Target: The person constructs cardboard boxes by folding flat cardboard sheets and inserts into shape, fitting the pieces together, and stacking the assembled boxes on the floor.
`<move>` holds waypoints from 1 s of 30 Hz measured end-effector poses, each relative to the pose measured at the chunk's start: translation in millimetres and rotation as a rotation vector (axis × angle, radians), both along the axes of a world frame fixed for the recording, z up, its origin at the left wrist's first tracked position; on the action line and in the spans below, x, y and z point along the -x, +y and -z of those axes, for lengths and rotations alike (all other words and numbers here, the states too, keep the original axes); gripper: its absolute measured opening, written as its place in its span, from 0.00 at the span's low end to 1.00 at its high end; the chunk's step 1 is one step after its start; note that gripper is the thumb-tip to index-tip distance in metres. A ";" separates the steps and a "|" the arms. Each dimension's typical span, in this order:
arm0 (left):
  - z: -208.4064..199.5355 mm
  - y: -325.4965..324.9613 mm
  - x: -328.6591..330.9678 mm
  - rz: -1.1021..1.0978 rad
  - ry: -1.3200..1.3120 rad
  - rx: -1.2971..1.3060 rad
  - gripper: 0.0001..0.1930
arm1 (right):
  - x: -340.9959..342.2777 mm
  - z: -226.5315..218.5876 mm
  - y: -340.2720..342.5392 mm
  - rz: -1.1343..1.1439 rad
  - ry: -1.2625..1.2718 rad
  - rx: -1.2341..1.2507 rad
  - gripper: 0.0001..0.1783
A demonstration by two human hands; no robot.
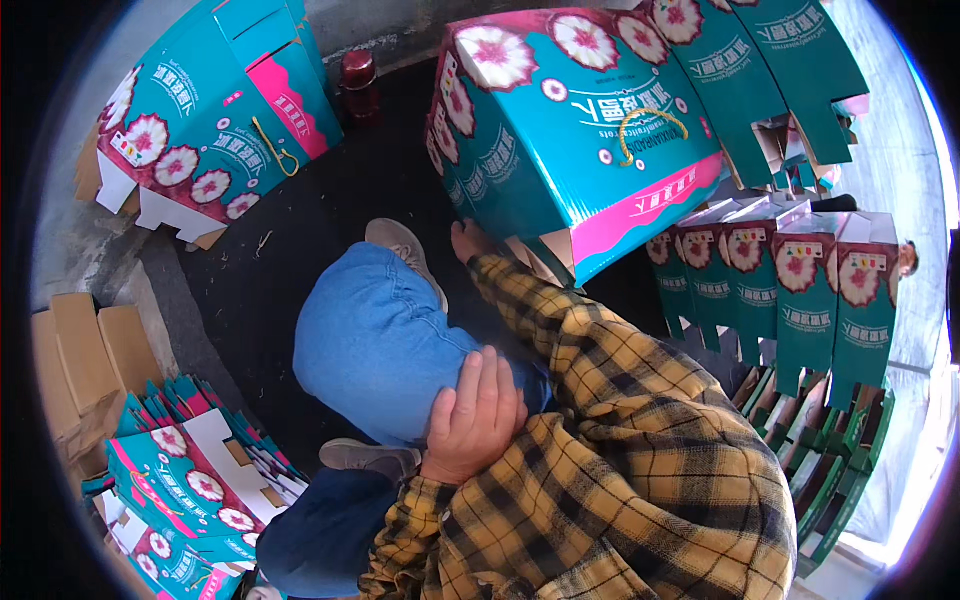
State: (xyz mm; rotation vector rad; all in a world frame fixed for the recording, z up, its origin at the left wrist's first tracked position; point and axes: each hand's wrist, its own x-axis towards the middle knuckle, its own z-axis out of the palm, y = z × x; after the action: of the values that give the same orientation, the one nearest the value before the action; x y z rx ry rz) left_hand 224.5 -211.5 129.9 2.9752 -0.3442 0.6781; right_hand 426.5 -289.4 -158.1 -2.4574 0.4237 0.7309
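Observation:
A large teal and pink carton, printed with round cut fruits and fitted with a yellow rope handle, stands tilted in front of me at the upper middle. My right hand reaches to the lower left edge of this carton; the box side and the sleeve hide most of its fingers, so I cannot tell whether it grips the edge. Across my blue jeans lies my left hand, fingers stretched and together, holding nothing.
Another teal carton with open bottom flaps stands at the upper left, near a dark red flask. Flattened printed cartons and brown cardboard pile up at the left. Rows of teal boxes line the right side.

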 end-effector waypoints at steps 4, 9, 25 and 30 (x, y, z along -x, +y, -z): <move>-5.0 4.5 4.4 -0.014 0.056 -0.020 0.17 | 2.0 19.9 12.7 0.038 0.025 -0.113 0.29; -9.1 -11.6 -11.9 0.038 0.031 0.016 0.18 | -50.4 86.7 -76.9 -0.122 -0.209 -0.068 0.24; -0.4 -16.2 -18.3 -0.025 0.030 -0.163 0.15 | -154.9 7.1 -147.5 0.173 0.043 0.025 0.48; -1.9 -20.9 -24.4 -0.029 0.009 -0.157 0.14 | -199.0 54.7 -194.9 0.132 0.113 0.042 0.46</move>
State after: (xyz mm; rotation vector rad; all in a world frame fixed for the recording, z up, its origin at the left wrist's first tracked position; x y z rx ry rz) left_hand 248.8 -232.5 131.8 3.1358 -0.3710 0.6695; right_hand 625.5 -484.3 -212.8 -2.4072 0.6446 0.8150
